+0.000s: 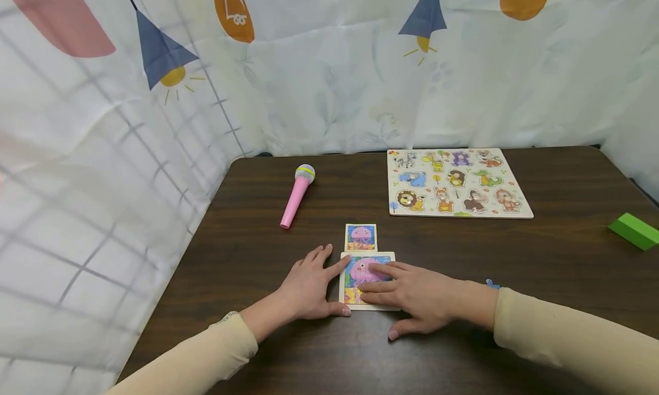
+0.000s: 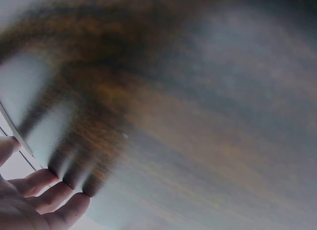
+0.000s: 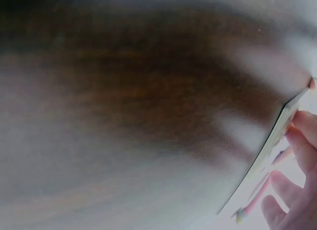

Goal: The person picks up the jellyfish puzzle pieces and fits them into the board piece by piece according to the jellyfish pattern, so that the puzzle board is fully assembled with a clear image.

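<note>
A small jigsaw puzzle (image 1: 358, 272) with a pink jellyfish lies in a pale frame on the dark table. Just beyond it, touching or nearly touching its far edge, is a smaller jellyfish card (image 1: 361, 237). My left hand (image 1: 307, 286) rests at the puzzle's left side, fingers spread, with index fingertip and thumb tip at the frame's edge. Across the puzzle's right part lie the extended fingers of my right hand (image 1: 423, 296), hiding some of the picture; its thumb sits off the near edge. The right wrist view shows the puzzle's edge (image 3: 262, 153) beside those fingers.
A pink toy microphone (image 1: 297, 197) lies at the back left. An animal peg board (image 1: 458, 183) occupies the back right, and a green block (image 1: 635, 231) is near the right edge. Partly behind the right wrist shows a small blue thing (image 1: 491, 283). Printed curtains surround the table.
</note>
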`<state>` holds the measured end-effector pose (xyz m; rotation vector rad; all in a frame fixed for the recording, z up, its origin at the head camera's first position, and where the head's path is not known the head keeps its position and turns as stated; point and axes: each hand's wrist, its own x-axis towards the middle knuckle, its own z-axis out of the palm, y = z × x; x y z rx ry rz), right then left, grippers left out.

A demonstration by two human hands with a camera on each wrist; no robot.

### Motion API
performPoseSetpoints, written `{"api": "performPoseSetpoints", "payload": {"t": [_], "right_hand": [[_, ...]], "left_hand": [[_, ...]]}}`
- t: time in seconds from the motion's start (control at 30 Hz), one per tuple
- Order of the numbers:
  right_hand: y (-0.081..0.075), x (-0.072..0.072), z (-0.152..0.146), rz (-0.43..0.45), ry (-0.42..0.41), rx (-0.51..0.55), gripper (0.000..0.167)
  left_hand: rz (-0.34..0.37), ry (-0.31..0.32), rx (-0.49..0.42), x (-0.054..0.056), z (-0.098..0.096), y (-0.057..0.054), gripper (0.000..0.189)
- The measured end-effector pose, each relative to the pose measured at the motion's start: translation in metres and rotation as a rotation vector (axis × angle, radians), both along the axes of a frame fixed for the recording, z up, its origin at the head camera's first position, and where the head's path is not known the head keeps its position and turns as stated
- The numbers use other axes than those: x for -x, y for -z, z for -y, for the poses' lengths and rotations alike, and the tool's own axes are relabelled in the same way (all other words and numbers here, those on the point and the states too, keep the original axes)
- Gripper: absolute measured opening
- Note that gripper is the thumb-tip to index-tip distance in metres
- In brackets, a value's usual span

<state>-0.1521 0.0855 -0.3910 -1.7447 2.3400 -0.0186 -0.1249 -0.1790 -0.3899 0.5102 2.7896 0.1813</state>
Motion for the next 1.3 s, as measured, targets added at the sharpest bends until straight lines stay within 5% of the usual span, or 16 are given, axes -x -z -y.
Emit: {"api": "performPoseSetpoints", "payload": {"t": [0.33, 0.63, 1.0, 1.3], "right_hand": [[0.002, 0.001, -0.006, 0.090, 0.046, 0.063, 0.067], [-0.003, 0.006, -0.057, 0.232, 0.326, 0.235, 0.060], [0.008, -0.001, -0.145, 0.058, 0.564, 0.338, 0.058], [0.022, -0.003, -0.182, -0.081, 0.605, 0.356, 0.055]], "left_hand": [[0.000, -0.006, -0.019, -0.002, 0.002, 0.005, 0.098], [0.010, 0.000, -0.015, 0.000, 0.000, 0.003, 0.098], [0.008, 0.007, -0.010, 0.000, -0.001, 0.000, 0.098], [0.005, -0.005, -0.010, 0.000, 0.000, 0.001, 0.098]]}}
